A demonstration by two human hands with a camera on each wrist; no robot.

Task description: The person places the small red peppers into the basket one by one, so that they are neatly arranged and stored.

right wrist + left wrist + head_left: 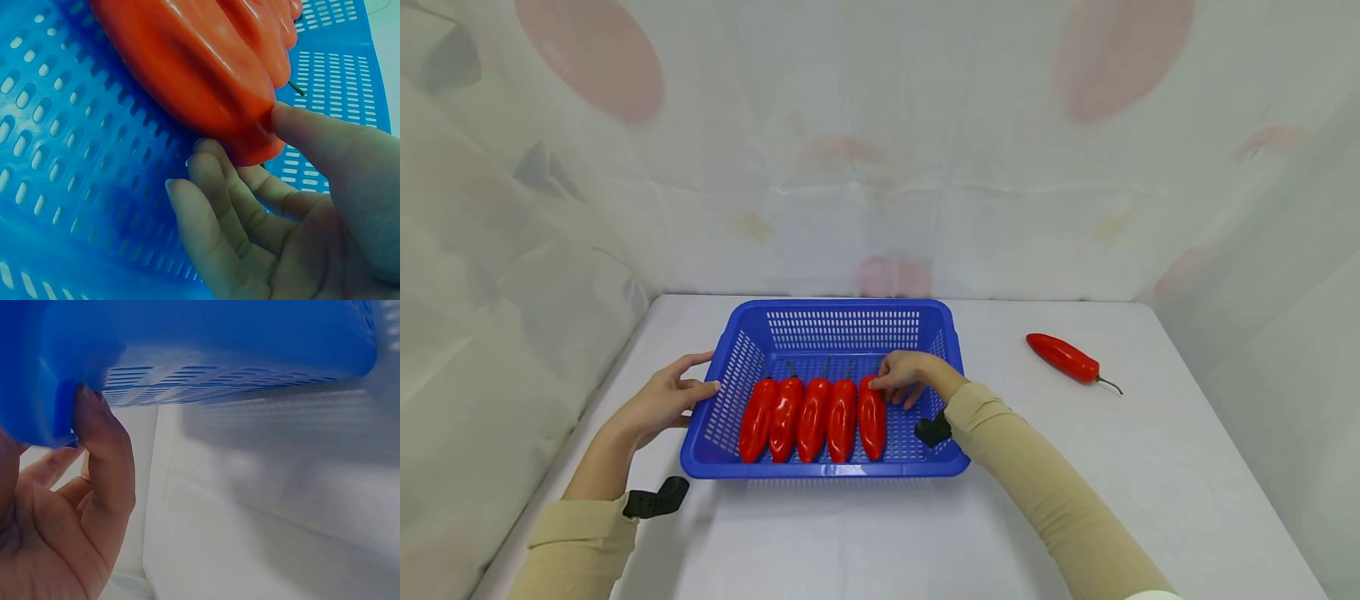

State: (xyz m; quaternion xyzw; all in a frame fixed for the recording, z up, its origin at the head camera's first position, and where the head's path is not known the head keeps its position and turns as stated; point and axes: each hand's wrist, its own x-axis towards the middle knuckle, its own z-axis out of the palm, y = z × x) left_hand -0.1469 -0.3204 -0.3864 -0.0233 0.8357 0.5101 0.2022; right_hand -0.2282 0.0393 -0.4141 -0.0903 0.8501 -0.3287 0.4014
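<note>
A blue plastic basket [826, 470] with slotted walls holds several red chili peppers [813, 421], lying side by side with their stems toward the back wall. My left hand [662, 400] grips the basket's left rim; in the left wrist view a bent finger [103, 447] presses against the rim from outside. Inside the basket, my right hand [910, 375] pinches the rightmost red chili pepper [872, 425] near its stem end. The right wrist view shows the thumb on top of that pepper [194, 75] and fingers at its side and beneath. Its stem is mostly hidden by the hand.
Another red chili pepper [1066, 358] lies on the white table [1120, 483] to the right of the basket, stem pointing to the lower right. Pale patterned sheets [880, 225] hang behind and at both sides of the table.
</note>
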